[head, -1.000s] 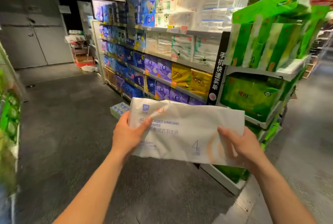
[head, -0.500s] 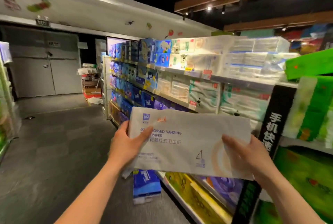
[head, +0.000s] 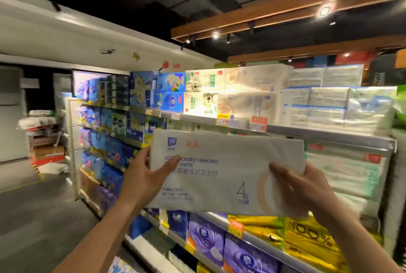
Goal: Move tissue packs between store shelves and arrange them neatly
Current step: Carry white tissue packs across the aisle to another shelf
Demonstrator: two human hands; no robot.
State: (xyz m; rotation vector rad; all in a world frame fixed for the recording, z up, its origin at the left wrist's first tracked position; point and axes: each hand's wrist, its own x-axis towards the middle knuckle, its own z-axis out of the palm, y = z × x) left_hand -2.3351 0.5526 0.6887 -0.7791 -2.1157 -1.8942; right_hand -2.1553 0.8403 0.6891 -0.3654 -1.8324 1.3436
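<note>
The tissue pack (head: pixel 226 173) is big, flat and white, with blue words and a large 4 on its front. It is held up in the air in front of the shelves, not touching them. It lies long-ways and tips a little, with its left end higher.

The left hand (head: pixel 142 176) grips the pack's end at 9 o'clock. Its thumb lies on the front and its fingers go behind. The right hand (head: pixel 301 184) grips the end at 3 o'clock, with its thumb pressed on the front.

At 12 o'clock from the pack is the top shelf (head: pixel 318 134), with small price tags (head: pixel 258 123) on its edge. White packs (head: pixel 252 88) sit on it in stacks. At 6 o'clock, lower down, stand purple packs (head: pixel 206 237). Yellow packs (head: pixel 307 239) stand just beside them, at 5 o'clock. At 9 o'clock, past the left hand, are rows of blue packs (head: pixel 109 152). At 3 o'clock, behind the right hand, are white and green packs (head: pixel 351 173).

The grey floor (head: pixel 33 217) is at 8 o'clock. A round lamp (head: pixel 324 10) shines at 1 o'clock, high up.
</note>
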